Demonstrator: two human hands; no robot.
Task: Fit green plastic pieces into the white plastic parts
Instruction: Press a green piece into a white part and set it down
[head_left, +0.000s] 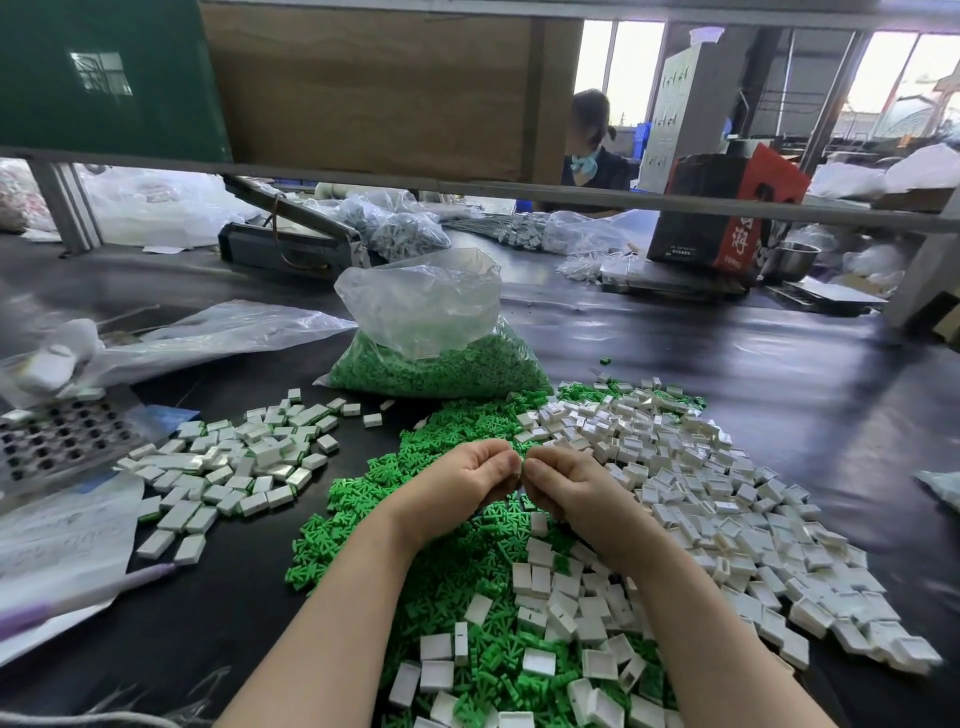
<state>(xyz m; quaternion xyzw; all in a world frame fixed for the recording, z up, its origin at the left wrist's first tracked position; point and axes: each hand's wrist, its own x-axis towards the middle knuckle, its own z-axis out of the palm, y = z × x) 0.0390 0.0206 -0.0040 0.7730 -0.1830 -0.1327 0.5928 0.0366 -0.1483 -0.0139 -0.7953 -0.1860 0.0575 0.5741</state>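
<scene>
Currently both hands, left hand (470, 475) and right hand (563, 480), meet fingertip-to-fingertip over green pile (415, 545), fingers curled; pinched item not discernible. Red box (727, 208) print unreadable.

I can read almost nothing. The red and black box (727, 208) at upper right carries large white characters, too blurred to make out. The paper sheet (62, 540) at left shows faint handwriting, also illegible to me.
</scene>
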